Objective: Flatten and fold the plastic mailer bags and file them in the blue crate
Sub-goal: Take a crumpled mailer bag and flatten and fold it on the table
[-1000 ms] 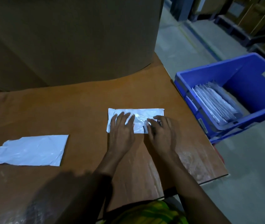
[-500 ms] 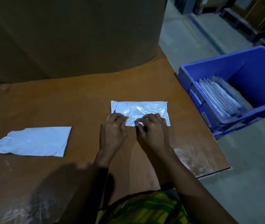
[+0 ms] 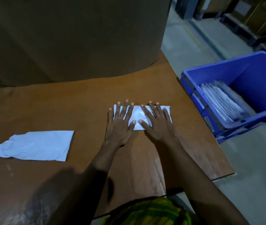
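Note:
A white plastic mailer bag [image 3: 137,116], folded into a narrow strip, lies on the brown table [image 3: 83,101]. My left hand [image 3: 120,122] presses flat on its left part with fingers spread. My right hand [image 3: 156,122] presses flat on its right part, thumbs nearly meeting. A second, crumpled white mailer bag [image 3: 34,145] lies flat at the left of the table, apart from both hands. The blue crate [image 3: 236,70] stands on the floor to the right and holds several folded white bags [image 3: 221,101] filed upright.
A large brown cardboard box [image 3: 73,34] fills the back of the table. The table's right edge runs close to the crate. Grey concrete floor [image 3: 250,168] lies to the right, with dark pallets and boxes at the far top right.
Both hands went from pinching the bag's near edge with curled fingers to lying flat with spread fingers on the bag, which now looks narrower, folded over.

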Demonstrator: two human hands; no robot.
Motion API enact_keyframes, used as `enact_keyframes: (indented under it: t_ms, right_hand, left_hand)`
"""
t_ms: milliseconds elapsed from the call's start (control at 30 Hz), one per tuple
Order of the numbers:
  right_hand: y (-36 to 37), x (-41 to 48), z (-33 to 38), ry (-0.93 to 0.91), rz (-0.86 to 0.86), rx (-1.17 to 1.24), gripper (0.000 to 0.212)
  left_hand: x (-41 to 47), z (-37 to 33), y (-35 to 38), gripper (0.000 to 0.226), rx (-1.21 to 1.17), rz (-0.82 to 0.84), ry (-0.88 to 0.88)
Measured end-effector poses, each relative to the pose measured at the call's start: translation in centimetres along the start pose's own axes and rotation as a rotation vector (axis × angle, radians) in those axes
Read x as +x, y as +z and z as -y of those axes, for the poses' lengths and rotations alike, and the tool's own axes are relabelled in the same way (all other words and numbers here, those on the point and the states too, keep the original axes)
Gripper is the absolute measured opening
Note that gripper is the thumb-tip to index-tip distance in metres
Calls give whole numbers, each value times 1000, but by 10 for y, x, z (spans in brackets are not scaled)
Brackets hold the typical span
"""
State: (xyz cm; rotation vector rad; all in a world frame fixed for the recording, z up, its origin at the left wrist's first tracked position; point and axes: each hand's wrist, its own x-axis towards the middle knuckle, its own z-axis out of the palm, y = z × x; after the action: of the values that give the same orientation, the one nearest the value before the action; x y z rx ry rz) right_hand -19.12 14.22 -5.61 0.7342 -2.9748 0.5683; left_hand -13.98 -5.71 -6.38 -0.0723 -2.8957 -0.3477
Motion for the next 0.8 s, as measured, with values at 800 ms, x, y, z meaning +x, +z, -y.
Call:
enact_keyframes:
  t_ms: [800]
  right_hand:
    - [-29,-35,-32,48,-171,477,38]
  left_hand:
    - [-42,-25,-9,57,-71,-135,-59]
